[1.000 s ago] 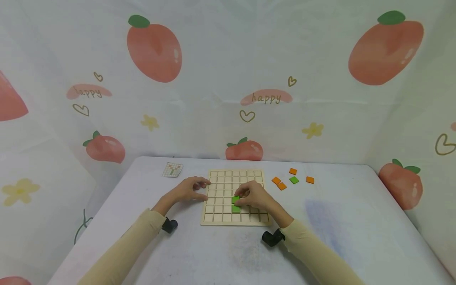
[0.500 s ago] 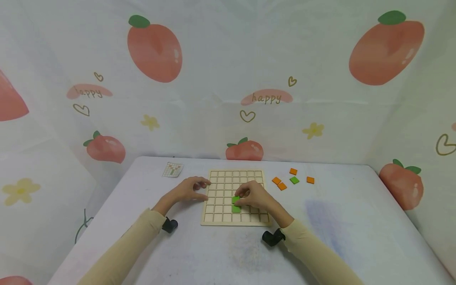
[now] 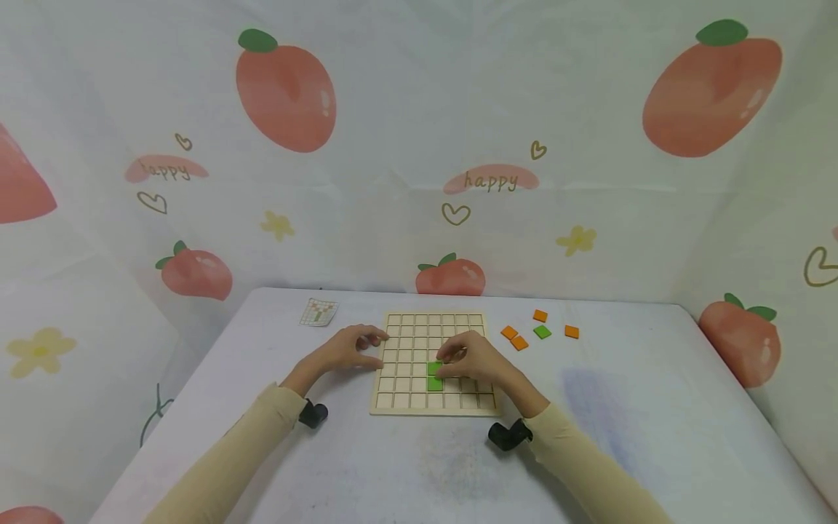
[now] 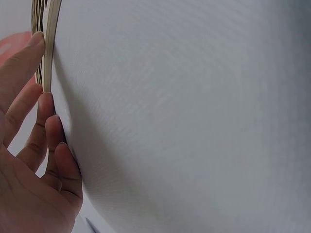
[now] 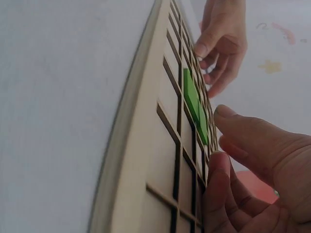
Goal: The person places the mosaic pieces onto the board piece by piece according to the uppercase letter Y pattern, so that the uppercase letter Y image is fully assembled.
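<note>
Two green tiles (image 3: 435,384), lying end to end in neighbouring squares of one wooden board (image 3: 401,383), just off its middle. One right hand (image 3: 475,356), above them; thumb and fingers bent and apart, gripping nothing, apparently there to adjust a tile. One left hand (image 3: 347,348), thumb and fingers loosely spread along the board's left edge, touching it, presumably to steady it. Four orange tiles (image 3: 572,332) and one spare green tile (image 3: 542,332), scattered beyond the board's right side, probably kept within reach. One card (image 3: 318,312) printed with a small coloured grid, far left, likely for reference. One white tabletop (image 3: 366,466), faintly stained bluish on the right. One pale cloth backdrop (image 3: 366,109), with peaches, yellow flowers, hearts and "happy".
</note>
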Tool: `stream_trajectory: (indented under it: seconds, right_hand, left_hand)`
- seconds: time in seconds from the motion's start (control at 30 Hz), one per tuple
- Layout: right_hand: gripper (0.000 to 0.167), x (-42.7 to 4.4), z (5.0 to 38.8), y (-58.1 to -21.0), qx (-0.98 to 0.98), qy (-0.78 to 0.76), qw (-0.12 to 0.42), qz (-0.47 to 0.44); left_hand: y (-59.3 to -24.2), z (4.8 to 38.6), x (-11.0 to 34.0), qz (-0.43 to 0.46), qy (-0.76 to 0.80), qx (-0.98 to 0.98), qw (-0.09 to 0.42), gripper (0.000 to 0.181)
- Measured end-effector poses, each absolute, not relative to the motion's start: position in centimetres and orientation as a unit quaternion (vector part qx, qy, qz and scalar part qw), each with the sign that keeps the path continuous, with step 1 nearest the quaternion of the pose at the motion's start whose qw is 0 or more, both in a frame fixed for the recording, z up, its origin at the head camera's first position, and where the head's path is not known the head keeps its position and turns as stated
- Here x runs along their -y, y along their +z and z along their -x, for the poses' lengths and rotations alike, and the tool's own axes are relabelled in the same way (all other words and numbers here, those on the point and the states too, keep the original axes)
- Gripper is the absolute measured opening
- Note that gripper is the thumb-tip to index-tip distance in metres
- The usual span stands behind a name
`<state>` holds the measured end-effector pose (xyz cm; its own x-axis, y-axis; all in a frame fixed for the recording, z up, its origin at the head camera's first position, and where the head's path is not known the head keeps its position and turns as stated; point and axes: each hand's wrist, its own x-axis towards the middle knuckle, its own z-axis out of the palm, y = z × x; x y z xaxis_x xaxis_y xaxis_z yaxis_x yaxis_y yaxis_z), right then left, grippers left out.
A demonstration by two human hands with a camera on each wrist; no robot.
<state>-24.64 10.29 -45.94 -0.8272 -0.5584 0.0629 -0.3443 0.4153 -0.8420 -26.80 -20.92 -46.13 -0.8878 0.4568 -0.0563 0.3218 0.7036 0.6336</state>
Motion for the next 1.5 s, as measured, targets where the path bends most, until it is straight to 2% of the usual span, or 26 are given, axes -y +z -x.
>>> stream_trajectory:
  seconds: [0.27,0.7,1.5]
  right_hand:
    - [0.019,-12.4,25.0,-45.9,-0.834,-0.466,0.107,0.276]
    - [0.028,-18.0,24.5,-45.3,-0.823,-0.482,0.125,0.274]
    - [0.029,-27.1,21.4,-44.7,-0.855,-0.454,0.12,0.221]
  left_hand:
    - [-45.9,26.7,20.9,-0.223,0.312,-0.919,0.094,0.052]
    - [-45.8,26.6,20.8,-0.221,0.312,-0.919,0.099,0.053]
    - [-45.9,26.9,20.9,-0.221,0.318,-0.916,0.107,0.053]
